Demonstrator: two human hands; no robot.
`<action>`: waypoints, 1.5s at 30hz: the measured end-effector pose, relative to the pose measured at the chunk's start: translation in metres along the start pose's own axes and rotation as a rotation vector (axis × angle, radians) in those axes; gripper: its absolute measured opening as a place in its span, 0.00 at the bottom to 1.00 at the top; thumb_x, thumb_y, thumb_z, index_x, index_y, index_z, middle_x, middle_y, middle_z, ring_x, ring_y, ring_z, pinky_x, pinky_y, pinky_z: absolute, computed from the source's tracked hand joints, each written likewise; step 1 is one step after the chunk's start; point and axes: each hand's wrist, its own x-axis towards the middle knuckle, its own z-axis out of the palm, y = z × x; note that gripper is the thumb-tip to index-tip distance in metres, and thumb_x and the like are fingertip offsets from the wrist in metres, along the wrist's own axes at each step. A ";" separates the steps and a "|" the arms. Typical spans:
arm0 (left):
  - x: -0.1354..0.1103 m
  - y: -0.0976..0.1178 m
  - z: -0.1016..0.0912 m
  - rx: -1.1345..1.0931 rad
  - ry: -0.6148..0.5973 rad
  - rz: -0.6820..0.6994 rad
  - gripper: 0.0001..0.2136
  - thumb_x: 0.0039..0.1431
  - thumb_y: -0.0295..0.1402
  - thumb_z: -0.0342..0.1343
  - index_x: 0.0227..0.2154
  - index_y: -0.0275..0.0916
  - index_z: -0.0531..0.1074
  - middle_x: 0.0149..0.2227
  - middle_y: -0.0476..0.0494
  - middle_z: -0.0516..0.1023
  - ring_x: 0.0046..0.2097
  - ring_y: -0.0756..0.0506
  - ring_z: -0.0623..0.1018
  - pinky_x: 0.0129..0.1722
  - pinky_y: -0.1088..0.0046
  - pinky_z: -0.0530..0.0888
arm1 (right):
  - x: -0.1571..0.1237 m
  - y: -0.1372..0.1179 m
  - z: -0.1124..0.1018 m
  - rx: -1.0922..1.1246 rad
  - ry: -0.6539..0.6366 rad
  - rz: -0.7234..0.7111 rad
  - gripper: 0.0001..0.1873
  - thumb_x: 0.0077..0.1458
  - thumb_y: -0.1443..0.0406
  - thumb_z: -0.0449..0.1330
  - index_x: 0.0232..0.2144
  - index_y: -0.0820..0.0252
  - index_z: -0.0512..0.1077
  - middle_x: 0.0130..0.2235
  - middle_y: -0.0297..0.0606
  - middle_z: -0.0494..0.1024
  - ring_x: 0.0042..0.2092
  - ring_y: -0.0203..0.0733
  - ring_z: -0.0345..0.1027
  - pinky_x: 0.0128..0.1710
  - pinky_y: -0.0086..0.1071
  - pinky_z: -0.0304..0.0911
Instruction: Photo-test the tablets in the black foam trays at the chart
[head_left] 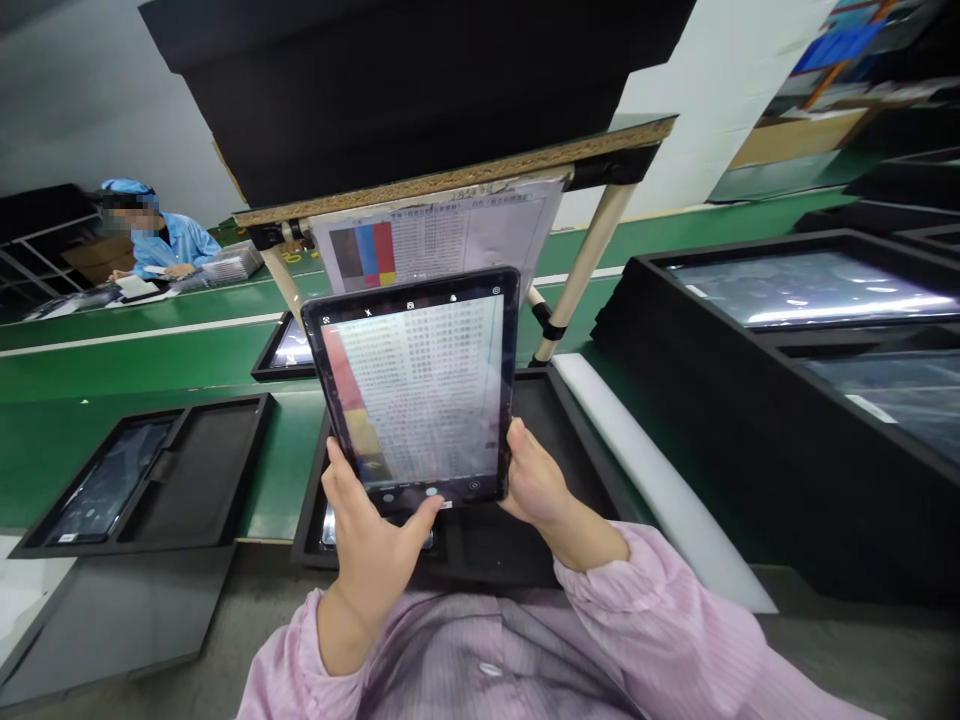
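Observation:
A black-framed tablet [427, 390] is held up between my two hands, its screen towards me. On the screen is a camera view of a printed sheet with text and red and yellow blocks. My left hand [375, 530] grips the lower left edge, with the thumb at the bottom of the screen by the round shutter button. My right hand [536, 475] holds the lower right edge, its fingers partly hidden behind the tablet. The printed sheet [442, 230] with colour blocks hangs behind the tablet, which covers its lower part. Under the tablet lies a black foam tray [577, 450].
Left of me a black tray [195, 480] holds one tablet-like panel. On the right stand stacked black trays [690, 420] with film-covered panels. A white foam strip [660, 480] lies beside them. A wooden-edged shelf [465, 175] stands ahead. A co-worker in blue [176, 240] sits far left.

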 end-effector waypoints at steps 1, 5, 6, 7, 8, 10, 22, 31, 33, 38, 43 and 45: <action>0.000 -0.001 -0.001 -0.001 0.004 0.016 0.57 0.49 0.50 0.69 0.72 0.35 0.38 0.64 0.21 0.57 0.67 0.26 0.59 0.65 0.41 0.56 | 0.000 0.000 0.000 0.005 -0.001 -0.006 0.41 0.49 0.32 0.57 0.47 0.57 0.76 0.44 0.46 0.82 0.56 0.57 0.72 0.54 0.51 0.71; 0.004 -0.007 -0.009 -0.232 0.004 -0.002 0.41 0.61 0.47 0.60 0.71 0.38 0.49 0.66 0.27 0.61 0.68 0.32 0.62 0.67 0.51 0.56 | -0.003 -0.002 0.002 0.034 -0.006 -0.030 0.40 0.50 0.33 0.58 0.49 0.57 0.76 0.47 0.46 0.82 0.58 0.57 0.70 0.56 0.51 0.69; 0.007 -0.009 -0.013 -0.362 0.001 -0.051 0.38 0.62 0.47 0.58 0.70 0.40 0.53 0.66 0.30 0.64 0.67 0.33 0.64 0.67 0.54 0.59 | -0.005 -0.003 0.003 0.037 -0.014 -0.030 0.40 0.51 0.33 0.57 0.50 0.56 0.76 0.48 0.46 0.81 0.59 0.57 0.69 0.57 0.51 0.68; 0.010 -0.011 -0.016 -0.509 -0.001 -0.122 0.35 0.63 0.49 0.58 0.69 0.42 0.56 0.64 0.33 0.67 0.65 0.34 0.67 0.65 0.57 0.62 | -0.008 -0.003 0.003 0.038 -0.028 -0.026 0.41 0.52 0.33 0.56 0.52 0.56 0.75 0.50 0.46 0.81 0.60 0.57 0.68 0.58 0.52 0.67; 0.013 -0.013 -0.019 -0.656 -0.008 -0.208 0.34 0.62 0.51 0.58 0.67 0.45 0.60 0.62 0.36 0.70 0.64 0.35 0.69 0.63 0.59 0.67 | -0.011 -0.004 0.004 0.034 -0.045 -0.026 0.42 0.53 0.33 0.55 0.55 0.56 0.74 0.52 0.46 0.80 0.62 0.57 0.67 0.60 0.53 0.65; 0.017 -0.015 -0.022 -0.887 -0.027 -0.392 0.32 0.59 0.52 0.60 0.65 0.52 0.64 0.59 0.42 0.75 0.61 0.37 0.73 0.56 0.62 0.73 | -0.019 -0.008 0.003 -0.014 -0.076 -0.075 0.41 0.58 0.35 0.51 0.61 0.54 0.70 0.59 0.45 0.75 0.66 0.55 0.60 0.64 0.53 0.60; 0.004 -0.003 0.005 -1.031 -0.103 -0.653 0.27 0.56 0.46 0.65 0.59 0.60 0.70 0.58 0.51 0.77 0.62 0.40 0.73 0.56 0.64 0.75 | -0.030 -0.080 -0.029 -0.807 -0.180 -0.533 0.42 0.70 0.47 0.41 0.73 0.61 0.31 0.51 0.44 0.80 0.44 0.50 0.77 0.50 0.45 0.71; -0.002 0.026 0.032 -0.951 -0.221 -0.854 0.28 0.58 0.44 0.65 0.62 0.55 0.68 0.58 0.45 0.77 0.59 0.38 0.76 0.59 0.59 0.73 | -0.028 -0.069 -0.080 -0.872 0.037 -0.411 0.42 0.68 0.44 0.43 0.74 0.56 0.37 0.67 0.45 0.64 0.59 0.53 0.69 0.58 0.45 0.64; -0.001 0.039 0.046 -0.954 -0.292 -0.935 0.26 0.61 0.41 0.62 0.62 0.53 0.68 0.57 0.43 0.78 0.56 0.39 0.78 0.58 0.59 0.73 | -0.023 -0.064 -0.098 -0.887 0.181 -0.373 0.45 0.67 0.43 0.43 0.74 0.56 0.32 0.69 0.48 0.60 0.61 0.54 0.66 0.60 0.48 0.62; 0.002 0.058 0.084 -0.913 -0.437 -1.079 0.24 0.66 0.37 0.57 0.64 0.47 0.65 0.59 0.40 0.76 0.58 0.41 0.77 0.60 0.60 0.71 | -0.024 -0.053 -0.126 -0.959 0.399 -0.363 0.38 0.68 0.44 0.42 0.72 0.57 0.51 0.55 0.49 0.72 0.53 0.50 0.70 0.56 0.48 0.64; -0.003 0.046 0.073 -0.895 -0.619 -0.950 0.27 0.68 0.39 0.54 0.68 0.46 0.59 0.67 0.39 0.66 0.67 0.42 0.67 0.67 0.61 0.61 | -0.035 -0.046 -0.122 -1.259 0.006 -0.331 0.24 0.71 0.53 0.44 0.56 0.48 0.75 0.56 0.45 0.73 0.59 0.54 0.64 0.57 0.56 0.59; -0.003 0.032 0.049 -0.806 -0.624 -0.756 0.27 0.68 0.42 0.53 0.68 0.49 0.59 0.69 0.42 0.62 0.68 0.42 0.63 0.69 0.61 0.58 | -0.035 -0.039 -0.118 -1.435 -0.102 -0.313 0.22 0.71 0.55 0.46 0.52 0.46 0.78 0.60 0.43 0.71 0.62 0.58 0.60 0.57 0.59 0.56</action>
